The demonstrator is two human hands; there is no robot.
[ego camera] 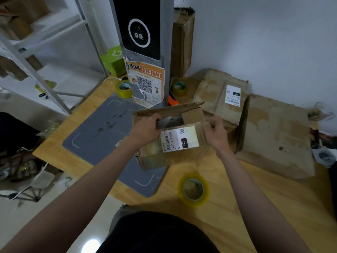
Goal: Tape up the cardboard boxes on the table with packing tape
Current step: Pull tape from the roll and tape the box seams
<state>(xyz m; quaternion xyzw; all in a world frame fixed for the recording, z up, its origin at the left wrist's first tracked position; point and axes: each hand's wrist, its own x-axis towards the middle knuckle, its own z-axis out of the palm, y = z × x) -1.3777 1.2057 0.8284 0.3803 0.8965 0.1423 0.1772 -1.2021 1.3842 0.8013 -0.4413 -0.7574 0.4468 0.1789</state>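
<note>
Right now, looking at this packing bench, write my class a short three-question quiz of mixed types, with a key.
1. True or false: the small box between the hands is already sealed shut.
2. Multiple choice: the tape roll nearest the person is A) in the left hand, B) lying loose on the wooden table, C) on top of the large box.
3. Fill in: the right hand is at the small box's ____ side.

Key
1. False: its top flaps stand open.
2. B.
3. Right; motion blur hides whether the fingers are gripping it.
</note>
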